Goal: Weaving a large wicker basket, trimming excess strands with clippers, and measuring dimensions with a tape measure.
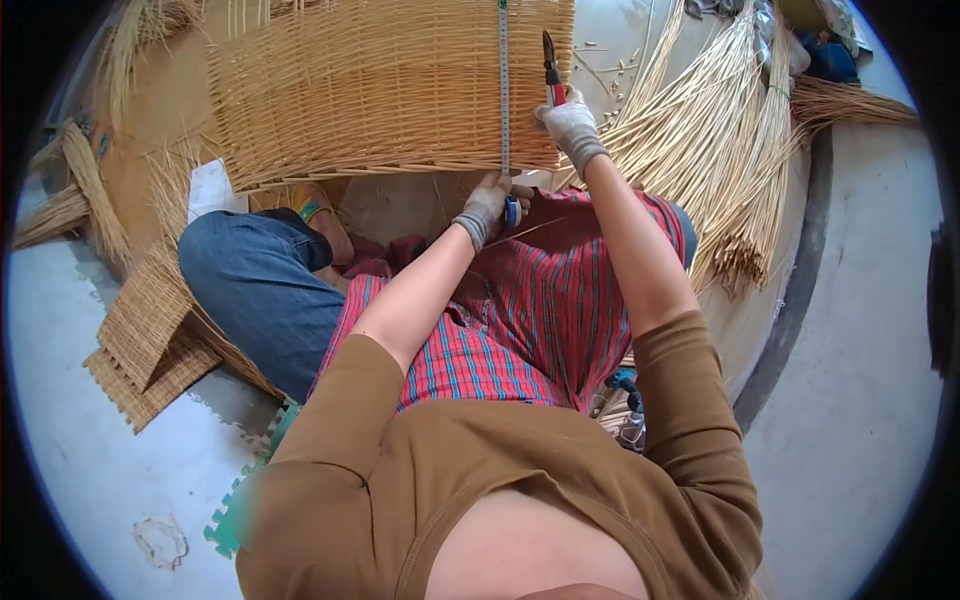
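A woven cane panel (370, 95) lies across the top of the view, its near edge just beyond my knees. A metal measuring tape (504, 90) runs straight across it from far edge to near edge. My left hand (487, 205), in a pale glove, is closed on the tape's blue case (512, 212) at the near edge. My right hand (572, 128), also gloved, grips a cutter (553, 80) with red handles and dark jaws, pointing upward at the panel's right edge.
Long loose cane bundles (725, 165) fan out at the right, with more bundles (95, 190) at far left. Small woven mats (140, 320) and a white paper (210, 188) lie by my left knee. Green foam mat pieces (228, 520) show beside me. A red checked cloth (520, 300) covers my lap.
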The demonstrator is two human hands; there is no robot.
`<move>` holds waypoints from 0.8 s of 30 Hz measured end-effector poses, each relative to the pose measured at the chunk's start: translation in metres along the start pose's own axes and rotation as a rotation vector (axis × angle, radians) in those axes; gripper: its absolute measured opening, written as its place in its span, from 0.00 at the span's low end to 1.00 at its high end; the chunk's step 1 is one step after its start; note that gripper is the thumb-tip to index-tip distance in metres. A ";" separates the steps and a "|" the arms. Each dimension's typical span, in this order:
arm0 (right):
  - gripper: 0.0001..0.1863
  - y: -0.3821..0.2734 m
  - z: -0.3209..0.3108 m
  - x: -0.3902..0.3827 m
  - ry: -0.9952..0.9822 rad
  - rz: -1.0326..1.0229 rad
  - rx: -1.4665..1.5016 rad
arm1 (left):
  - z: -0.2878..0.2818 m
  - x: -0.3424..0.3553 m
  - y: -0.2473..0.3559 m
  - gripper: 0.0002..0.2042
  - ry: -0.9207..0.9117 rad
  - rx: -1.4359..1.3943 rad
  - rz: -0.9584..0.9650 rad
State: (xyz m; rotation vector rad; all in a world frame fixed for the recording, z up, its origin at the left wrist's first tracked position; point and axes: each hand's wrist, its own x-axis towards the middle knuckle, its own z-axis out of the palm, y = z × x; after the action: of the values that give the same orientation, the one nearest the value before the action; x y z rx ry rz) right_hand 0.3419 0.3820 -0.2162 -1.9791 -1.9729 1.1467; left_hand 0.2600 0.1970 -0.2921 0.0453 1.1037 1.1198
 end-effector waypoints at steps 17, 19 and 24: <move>0.38 0.025 0.040 -0.086 0.311 0.007 0.138 | -0.017 -0.046 0.005 0.11 0.197 0.515 0.217; 0.42 0.034 0.055 -0.098 0.310 -0.029 0.280 | -0.028 -0.057 0.041 0.10 0.238 0.578 0.509; 0.49 0.022 0.083 -0.174 0.123 -0.045 0.680 | -0.046 -0.124 0.190 0.15 0.779 1.020 1.413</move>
State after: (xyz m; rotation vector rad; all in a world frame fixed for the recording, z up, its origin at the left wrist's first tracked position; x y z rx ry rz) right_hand 0.3357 0.1879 -0.2142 -1.5840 -1.3070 1.3992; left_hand 0.0956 0.1777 -0.1297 1.4865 2.4014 1.6723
